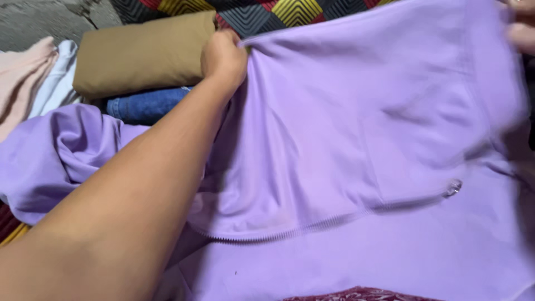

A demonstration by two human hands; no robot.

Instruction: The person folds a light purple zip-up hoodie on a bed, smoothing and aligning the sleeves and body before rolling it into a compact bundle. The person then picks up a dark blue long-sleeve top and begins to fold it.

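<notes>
The left hand [224, 58] is closed on the upper edge of a purple garment [356, 139], with the fingers folded over the cloth at about 11 o'clock in the view. The left forearm comes in from 7 o'clock and crosses over a bunched part of the same garment. The right hand [521, 25] shows only at the frame corner, at 1 o'clock; a few fingers lie at the garment's right upper edge, but I cannot tell how tight this grip is. Between both hands the garment is spread wide and fills most of the view. A zipper [312, 226] runs along its lower fold, from 6 o'clock up toward 4 o'clock, and ends in a small metal pull [453, 188].

Behind the left hand, at 10 o'clock, lies a folded tan cloth [139, 53], and just below it a folded piece of blue denim [146, 104]. At 9 o'clock are pale pink and white clothes [33, 72]. A patterned cover [267, 12] with coloured squares lies at 12 o'clock. A dark red cloth [362, 294] shows at 6 o'clock.
</notes>
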